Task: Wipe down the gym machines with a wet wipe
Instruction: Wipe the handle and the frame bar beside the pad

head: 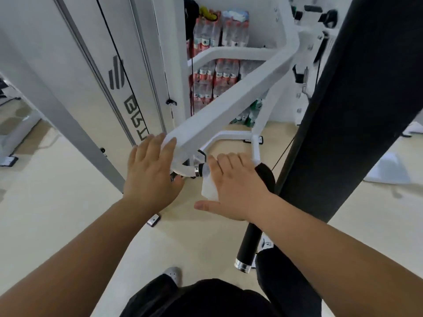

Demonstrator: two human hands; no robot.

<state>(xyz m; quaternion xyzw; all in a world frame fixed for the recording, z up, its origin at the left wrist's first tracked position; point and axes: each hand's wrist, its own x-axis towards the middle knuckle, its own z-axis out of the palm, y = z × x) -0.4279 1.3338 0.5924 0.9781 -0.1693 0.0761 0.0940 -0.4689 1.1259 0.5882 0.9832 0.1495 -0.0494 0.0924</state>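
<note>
Wet wipe half hidden under right hand

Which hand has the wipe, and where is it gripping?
The right hand presses the wet wipe under its fingers onto the black handle. The left hand, open, holds nothing.

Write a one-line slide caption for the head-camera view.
Right hand presses a wet wipe onto a black handle grip while the left hand rests on the white machine arm.
</note>
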